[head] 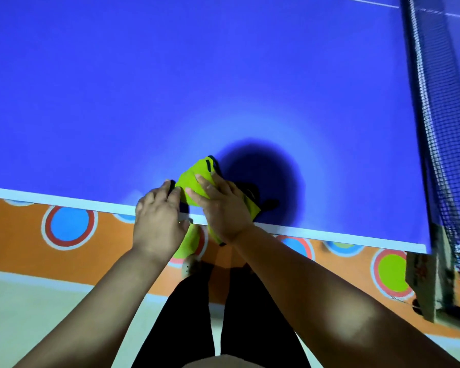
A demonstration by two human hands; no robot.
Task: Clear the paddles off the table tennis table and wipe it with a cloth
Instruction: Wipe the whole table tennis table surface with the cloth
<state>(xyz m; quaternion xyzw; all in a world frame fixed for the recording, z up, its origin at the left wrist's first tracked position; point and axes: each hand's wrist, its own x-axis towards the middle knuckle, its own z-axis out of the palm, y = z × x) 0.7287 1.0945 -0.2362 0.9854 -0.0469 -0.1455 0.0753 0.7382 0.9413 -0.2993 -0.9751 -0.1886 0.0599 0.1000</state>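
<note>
Right hand [221, 205] flat, fingers spread, pressing a lime-green cloth with black trim [194, 176] under its palm onto the blue table tennis table [223, 75]. Left hand [158, 216] just beside, fingertips at the cloth's corner; pinching or touching, cannot tell. Risk: cloth tail hanging below the right wrist may drag it off the edge. Both forearms extended, wrists over the edge.

Much of the cloth [194, 176] is covered by the right hand [221, 205], and its lower end is hidden behind that wrist. Whether it is pinched by the left hand [157, 221] cannot be told. The net [436, 102] is blurred and cut off, like the counter [223, 75], by the picture's edge.
</note>
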